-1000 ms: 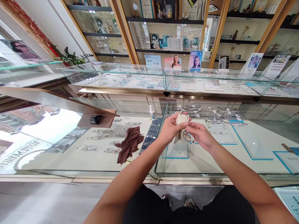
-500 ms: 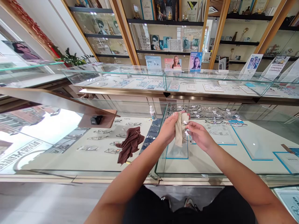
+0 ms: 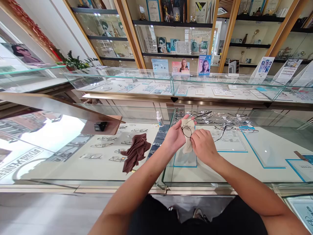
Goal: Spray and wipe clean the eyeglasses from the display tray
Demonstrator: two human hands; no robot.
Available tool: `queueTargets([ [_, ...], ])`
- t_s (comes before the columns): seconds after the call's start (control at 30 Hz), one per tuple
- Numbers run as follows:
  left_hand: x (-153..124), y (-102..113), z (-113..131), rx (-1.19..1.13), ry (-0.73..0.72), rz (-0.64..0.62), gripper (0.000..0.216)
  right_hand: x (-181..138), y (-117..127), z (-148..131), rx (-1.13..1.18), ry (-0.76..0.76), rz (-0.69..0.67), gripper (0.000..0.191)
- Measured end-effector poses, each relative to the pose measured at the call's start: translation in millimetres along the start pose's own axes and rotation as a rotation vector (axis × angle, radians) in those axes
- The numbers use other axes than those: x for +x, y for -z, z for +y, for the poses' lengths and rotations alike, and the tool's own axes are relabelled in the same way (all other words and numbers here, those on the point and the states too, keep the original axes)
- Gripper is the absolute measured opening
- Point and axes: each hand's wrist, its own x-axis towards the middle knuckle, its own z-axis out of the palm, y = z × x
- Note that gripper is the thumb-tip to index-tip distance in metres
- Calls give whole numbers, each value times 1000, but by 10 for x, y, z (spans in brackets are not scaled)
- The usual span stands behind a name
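My left hand (image 3: 174,137) is turned palm up, with a beige cleaning cloth (image 3: 187,148) draped across its palm and fingers. A pair of thin dark-rimmed eyeglasses (image 3: 187,131) lies over the cloth, one round lens facing me. My right hand (image 3: 204,146) is closed on the eyeglasses at the right side of that lens, and its fingers hide the other lens. The temples stick out beyond the hands, one toward the upper right and one to the right. Both hands are above the glass display case.
A crumpled brown cloth (image 3: 137,150) lies on the glass to the left. Behind it stands a white spray bottle (image 3: 159,119). A wooden-framed mirror (image 3: 107,125) leans at far left. Rows of eyeglass frames (image 3: 225,123) sit in the case, and another glass counter (image 3: 132,96) runs behind.
My left hand has turned palm up and its fingers have straightened under the cloth. The eyeglasses have turned and moved left onto the cloth, with my right hand following them.
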Motion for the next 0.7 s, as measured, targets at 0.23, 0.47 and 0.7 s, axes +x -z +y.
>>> queueTargets([
  [0.23, 10, 19, 172, -36, -85, 39, 39, -56, 47, -51, -15, 89, -65, 17],
  [0.47, 38, 140, 400, 306, -262, 83, 14, 21, 336, 258, 373, -177, 138, 16],
  [0.7, 41, 282, 315, 1164, -231, -269, 19, 139, 492, 539, 755, -400, 193, 23],
])
